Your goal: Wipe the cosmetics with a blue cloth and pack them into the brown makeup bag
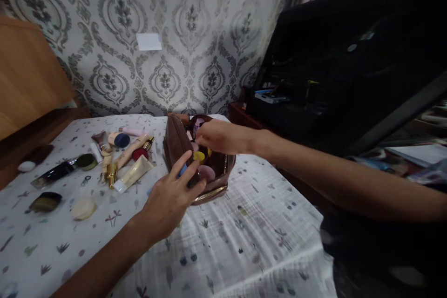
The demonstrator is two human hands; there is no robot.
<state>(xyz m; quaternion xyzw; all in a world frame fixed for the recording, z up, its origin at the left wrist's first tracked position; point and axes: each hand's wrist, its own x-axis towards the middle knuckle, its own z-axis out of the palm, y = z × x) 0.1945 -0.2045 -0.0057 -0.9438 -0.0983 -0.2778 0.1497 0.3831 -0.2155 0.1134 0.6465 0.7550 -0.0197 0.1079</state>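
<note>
I have brown bag [177,142] gaping near surface's [244,247] far edge, toward right edge; long axis seems to run away from me. Right hand [218,135] at opening, nearer contents; fingertips hidden, can't tell if gripping. Left hand [167,202] spread, touching flap and near rim. Cosmetics [134,174] crowd left; room on near side.

Desk [223,242] draped in plant-print white cloth [272,251]
Brown zippered bag [178,142]; left of it, cream squeeze tube [135,173], pink tube [134,131], pale round container [84,208], other scattered cosmetics [56,173].
</note>
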